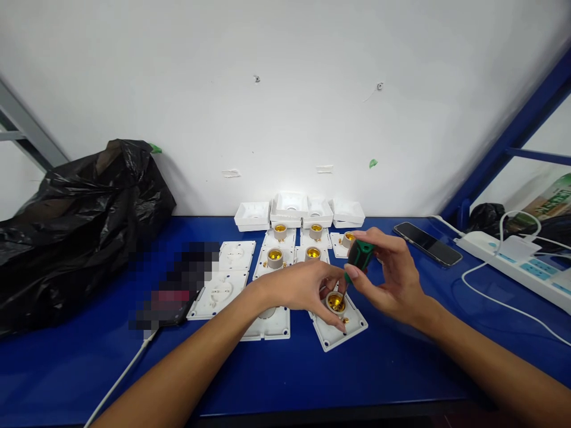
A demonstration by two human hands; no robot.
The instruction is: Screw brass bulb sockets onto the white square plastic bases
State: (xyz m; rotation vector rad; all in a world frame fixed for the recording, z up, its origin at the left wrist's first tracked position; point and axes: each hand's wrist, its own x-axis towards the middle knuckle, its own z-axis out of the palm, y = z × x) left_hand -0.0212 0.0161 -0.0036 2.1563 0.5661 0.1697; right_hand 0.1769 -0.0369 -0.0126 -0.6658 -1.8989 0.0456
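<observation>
A white square lamp-holder base (338,328) with a brass socket (335,302) lies on the blue table (312,374) in front of me. My left hand (301,286) rests on it, fingers closed round the socket's side. My right hand (390,274) grips a green-and-black screwdriver (359,254), whose tip points down into the brass socket. Another white base (266,324) lies partly hidden under my left wrist.
Several more white bases with brass sockets (275,257) and stacked white covers (292,209) sit behind. A black bag (75,226) fills the left. A phone (427,244) and a white power strip (513,261) lie right; a pixelated device with a cable (173,285) lies left.
</observation>
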